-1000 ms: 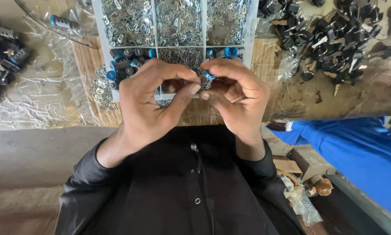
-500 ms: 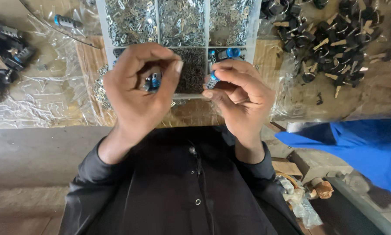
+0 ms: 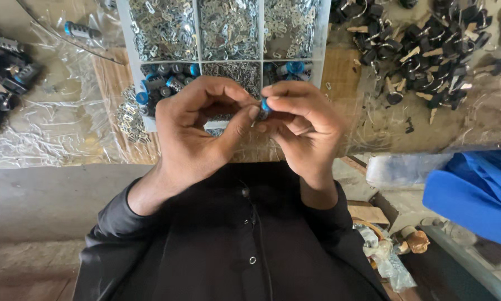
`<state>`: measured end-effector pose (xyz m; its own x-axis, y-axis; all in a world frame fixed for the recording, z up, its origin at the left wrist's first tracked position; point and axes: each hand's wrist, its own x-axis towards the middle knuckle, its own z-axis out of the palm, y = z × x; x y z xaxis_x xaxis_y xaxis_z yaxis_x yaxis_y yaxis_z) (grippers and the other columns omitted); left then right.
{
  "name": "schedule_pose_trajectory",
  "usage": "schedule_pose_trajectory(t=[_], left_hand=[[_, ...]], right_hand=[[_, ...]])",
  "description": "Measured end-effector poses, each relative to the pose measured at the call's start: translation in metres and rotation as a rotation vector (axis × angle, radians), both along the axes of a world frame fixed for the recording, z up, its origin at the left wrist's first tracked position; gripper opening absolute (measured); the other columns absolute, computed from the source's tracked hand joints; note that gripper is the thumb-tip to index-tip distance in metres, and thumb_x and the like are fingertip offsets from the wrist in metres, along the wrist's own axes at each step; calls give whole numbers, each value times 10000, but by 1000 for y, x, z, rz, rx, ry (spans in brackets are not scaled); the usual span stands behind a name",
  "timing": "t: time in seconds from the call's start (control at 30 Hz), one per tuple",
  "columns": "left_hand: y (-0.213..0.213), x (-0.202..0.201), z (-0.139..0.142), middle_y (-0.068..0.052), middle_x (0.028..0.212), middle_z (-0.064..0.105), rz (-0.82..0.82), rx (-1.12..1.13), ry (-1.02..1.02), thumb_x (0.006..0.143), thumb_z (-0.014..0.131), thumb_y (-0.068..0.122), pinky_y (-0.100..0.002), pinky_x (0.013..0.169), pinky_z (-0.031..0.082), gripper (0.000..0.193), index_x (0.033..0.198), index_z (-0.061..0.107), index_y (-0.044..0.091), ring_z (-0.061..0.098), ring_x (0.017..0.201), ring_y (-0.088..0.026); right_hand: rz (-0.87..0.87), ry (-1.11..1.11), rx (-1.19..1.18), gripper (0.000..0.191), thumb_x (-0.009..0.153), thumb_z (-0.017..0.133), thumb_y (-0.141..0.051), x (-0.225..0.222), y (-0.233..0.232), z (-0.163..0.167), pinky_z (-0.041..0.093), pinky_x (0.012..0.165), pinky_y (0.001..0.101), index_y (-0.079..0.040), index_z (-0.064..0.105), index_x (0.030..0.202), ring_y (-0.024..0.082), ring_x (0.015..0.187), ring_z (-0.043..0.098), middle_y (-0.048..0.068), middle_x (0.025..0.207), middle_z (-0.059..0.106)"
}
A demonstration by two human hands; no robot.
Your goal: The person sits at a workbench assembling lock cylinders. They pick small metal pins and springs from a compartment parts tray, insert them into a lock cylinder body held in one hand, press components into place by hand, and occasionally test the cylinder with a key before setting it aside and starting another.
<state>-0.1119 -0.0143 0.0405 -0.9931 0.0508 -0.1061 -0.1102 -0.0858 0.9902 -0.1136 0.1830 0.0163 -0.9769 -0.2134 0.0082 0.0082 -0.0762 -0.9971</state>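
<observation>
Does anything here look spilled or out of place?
Yes: a small heap of silver metal bits lies outside the divided tray, on the crinkled plastic sheet by its corner, as if spilled. The rest sits sorted in compartments.

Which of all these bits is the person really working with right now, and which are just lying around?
In hand:
left hand and right hand, pinching one small blue-capped part
divided tray just behind, holding more blue-capped parts and small metal pieces

Lying about:
heap of black parts
clear plastic sheet
blue cloth
</observation>
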Motion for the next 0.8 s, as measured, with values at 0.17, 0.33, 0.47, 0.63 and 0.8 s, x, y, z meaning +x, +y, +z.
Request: schedule_pose_trajectory(t=[0.17,0.33,0.47,0.63,0.8], left_hand=[[-1,-2,5,-102,1067,747,-15,-220,122,977,794,-55,-255,884,649,196,1118,662,-28,773,984,-140],[-11,-10,10,-67,1080,761,-54,-341,135,1009,804,6,-261,842,628,194,1169,694,12,754,949,-143],[-12,-12,9,-67,1034,765,-72,-534,285,976,844,71,-310,741,542,167,1103,741,35,676,856,-189],[-10,-12,6,-65,1037,758,-29,-513,356,1017,785,35,-329,817,524,104,1106,733,50,691,904,-213],[-17,-15,8,-98,1067,723,29,-842,369,955,824,49,-397,820,495,391,1271,658,-112,602,911,-295]], right_hand=[[15,85,180,329,946,760,198,-2,0,4,648,908,229,9,693,1207,157,1064,724,130,1277,644],[-36,99,250,358,970,748,201,-4,-5,5,649,885,215,4,695,1264,144,1041,726,127,1297,645],[-41,38,176,342,955,748,189,-2,-7,4,680,885,234,16,691,1244,154,1077,734,136,1347,627],[-37,57,155,345,968,769,181,1,-3,1,662,899,255,25,683,1264,170,1101,706,138,1309,631],[-51,-80,-135,386,976,770,171,0,2,0,650,977,284,25,652,1314,185,1106,709,152,1353,637]])
